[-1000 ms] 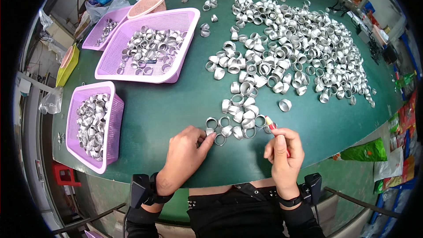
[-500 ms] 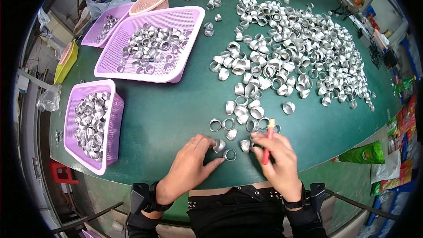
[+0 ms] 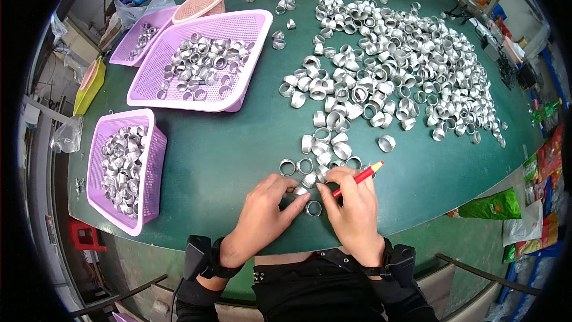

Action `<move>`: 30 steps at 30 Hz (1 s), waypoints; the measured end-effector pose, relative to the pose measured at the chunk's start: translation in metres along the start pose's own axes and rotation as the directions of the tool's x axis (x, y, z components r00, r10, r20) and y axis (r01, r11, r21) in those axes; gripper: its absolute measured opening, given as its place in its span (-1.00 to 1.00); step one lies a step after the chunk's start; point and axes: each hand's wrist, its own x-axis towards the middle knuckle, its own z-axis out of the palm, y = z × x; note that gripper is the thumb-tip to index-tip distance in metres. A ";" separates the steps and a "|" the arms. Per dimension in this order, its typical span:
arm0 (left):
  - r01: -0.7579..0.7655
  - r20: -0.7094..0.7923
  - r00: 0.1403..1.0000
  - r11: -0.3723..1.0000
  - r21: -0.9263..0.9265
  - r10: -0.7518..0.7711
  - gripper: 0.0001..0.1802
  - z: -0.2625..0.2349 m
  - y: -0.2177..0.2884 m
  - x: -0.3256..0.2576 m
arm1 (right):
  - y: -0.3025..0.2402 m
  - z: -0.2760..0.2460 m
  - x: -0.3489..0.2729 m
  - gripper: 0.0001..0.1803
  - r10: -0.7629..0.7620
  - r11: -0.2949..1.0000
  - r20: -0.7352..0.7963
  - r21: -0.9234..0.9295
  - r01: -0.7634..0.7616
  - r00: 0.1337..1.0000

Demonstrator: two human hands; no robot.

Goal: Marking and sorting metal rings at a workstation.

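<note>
Left grip point(image 3: 262, 206): I had it above the green bench point(image 3: 226, 149), thumb and forefinger on either side of a silvery ring point(image 3: 301, 191); I could not tell whether they pinched it.
Right grip point(image 3: 356, 209): I saw it clenched on a red pen point(image 3: 364, 174), which slanted between its fingers, fingertips beside more rings.
Single ring point(image 3: 313, 208): it lay on the bench between the two thumbs, a little nearer the body.
Ring heap point(image 3: 417, 59): it covered the bench's far right, a loose trail running down toward the hands.
Near lilac basket point(image 3: 156, 170): I found it at the left, full of rings.
Large lilac basket point(image 3: 179, 104): it stood behind that one, rings piled inside.
Peach basket point(image 3: 199, 6): it was behind the large one, touching or overlapping, I could not tell.
</note>
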 end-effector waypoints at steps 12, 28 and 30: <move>-0.192 0.034 0.980 0.980 -0.046 0.194 -0.71 -0.025 0.014 -0.028 | 0.006 -0.050 -0.022 -0.81 0.468 0.706 0.281 0.452 -0.545 0.838; -0.082 0.079 0.994 0.996 0.045 0.079 -0.57 -0.002 0.024 -0.045 | 0.023 -0.069 -0.027 -0.72 0.044 0.990 0.423 0.103 -0.096 0.905; -0.105 0.089 0.991 0.993 0.061 0.099 -0.60 0.006 0.020 -0.048 | 0.024 -0.068 -0.030 -0.72 0.043 0.991 0.442 0.098 -0.096 0.896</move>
